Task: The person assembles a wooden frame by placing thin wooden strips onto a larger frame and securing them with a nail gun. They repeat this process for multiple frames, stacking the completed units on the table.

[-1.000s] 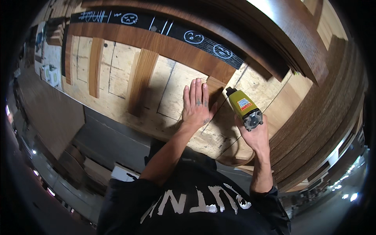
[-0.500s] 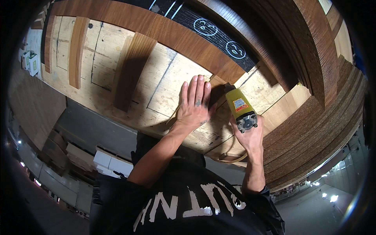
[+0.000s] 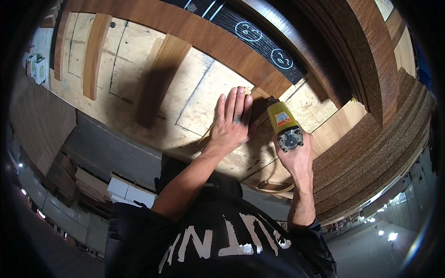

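Head view: right hand [image 3: 297, 155] grips yellow tool [image 3: 281, 116] right of left fingers [image 3: 230, 106].

The left hand [image 3: 229, 127] is bare, with a small dark marking [image 3: 238, 119] near the base of its fingers and a fainter one farther back, toward the thumb side. The right hand [image 3: 296, 155] is bare too. Well behind the fingers, loose black sleeves [image 3: 132, 222] end near the elbows of a black shirt [image 3: 278, 213], whose large, pale lettering [image 3: 236, 250] has rough, ragged edges.
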Motion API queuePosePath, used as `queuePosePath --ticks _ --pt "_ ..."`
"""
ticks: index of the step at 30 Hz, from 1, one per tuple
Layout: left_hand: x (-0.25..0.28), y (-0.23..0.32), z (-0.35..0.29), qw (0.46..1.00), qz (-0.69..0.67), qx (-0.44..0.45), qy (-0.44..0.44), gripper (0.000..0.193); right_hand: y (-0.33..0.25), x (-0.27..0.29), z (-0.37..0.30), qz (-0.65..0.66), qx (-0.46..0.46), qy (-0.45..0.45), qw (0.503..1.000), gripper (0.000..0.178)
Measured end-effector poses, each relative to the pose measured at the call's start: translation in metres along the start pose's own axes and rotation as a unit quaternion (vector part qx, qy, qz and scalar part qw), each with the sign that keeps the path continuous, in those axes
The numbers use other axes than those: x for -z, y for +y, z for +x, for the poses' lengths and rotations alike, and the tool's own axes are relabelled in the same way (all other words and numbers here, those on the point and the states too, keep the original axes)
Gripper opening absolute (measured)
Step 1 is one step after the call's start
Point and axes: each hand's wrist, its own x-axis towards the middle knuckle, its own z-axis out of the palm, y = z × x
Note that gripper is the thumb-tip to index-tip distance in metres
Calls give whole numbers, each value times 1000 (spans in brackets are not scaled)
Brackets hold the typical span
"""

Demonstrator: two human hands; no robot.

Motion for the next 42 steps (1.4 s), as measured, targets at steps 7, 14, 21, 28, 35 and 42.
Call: queuePosePath --ticks 7,14,21,28,35,42 --pt "0 0 0 1000 3 3 5 74 -2 8 3 -17 31 -9 999 31" --pt "3 1 1 999 17 10 -29 73 -15 3 10 -32 38 -4 999 29" --pt "0 3 -3 999 21 11 -38 74 -9 -4 13 -49 74 12 996 29" --pt "0 1 0 999 -6 6 -51 78 1 -8 -3 19 40 57 997 33" --pt "53 -46 13 992 -38 -11 -118 67 13 -34 -85 79 -97 92 988 32" --pt "97 -189 31 995 77 67 17 84 -15 -94 -113 105 -88 117 984 31"
